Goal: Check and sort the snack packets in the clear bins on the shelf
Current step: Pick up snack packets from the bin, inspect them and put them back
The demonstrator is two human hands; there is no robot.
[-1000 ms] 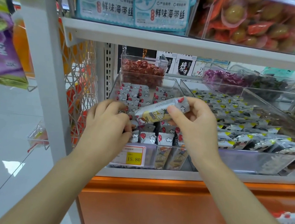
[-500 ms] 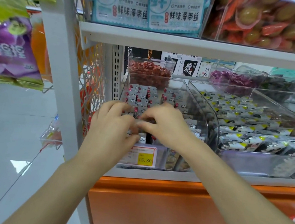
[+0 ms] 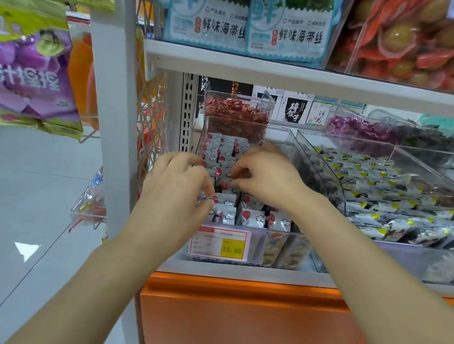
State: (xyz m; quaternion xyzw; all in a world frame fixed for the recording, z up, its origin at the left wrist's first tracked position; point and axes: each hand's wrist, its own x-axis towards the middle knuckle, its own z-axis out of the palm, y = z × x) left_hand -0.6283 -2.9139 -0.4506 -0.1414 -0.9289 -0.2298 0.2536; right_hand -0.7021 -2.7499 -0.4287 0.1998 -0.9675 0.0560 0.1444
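On the lower shelf (image 3: 236,271), starting at the left, my left hand (image 3: 177,191) sits at the near-left corner of the narrow bin (image 3: 308,164). Its fingers are curled, and the thumb and forefinger pinch the top edge of one packet (image 3: 223,200) in the front rows. A tag (image 3: 220,242) hangs on the bin's front wall, just below that hand.

The packets (image 3: 251,217) fill this bin from front to back. They are white, with a red dot and a cloud on each, and they stand on edge in tight rows. I judge them very light, with thin, crinkly film that is likely slick under my fingertips. I cannot tell what is inside, so I would not squeeze the middle. The flat sealed strip along the top looks the best place to take hold, pinched between thumb and forefinger and lifted straight up. Packed so closely, one rising packet will probably drag or tip its neighbours, so my other hand should steady them.

Further right and deeper in the same bin is my right hand (image 3: 268,177), knuckles up and fingers bent down among the middle rows. The fingertips are hidden by the hand itself, so I cannot tell whether they grasp a packet or only press on the tops.

Just beside this, on the right, stands a wide bin (image 3: 409,260) of dark sachets (image 3: 389,191) with yellow corners, lying loose and flat. Neither hand touches them.
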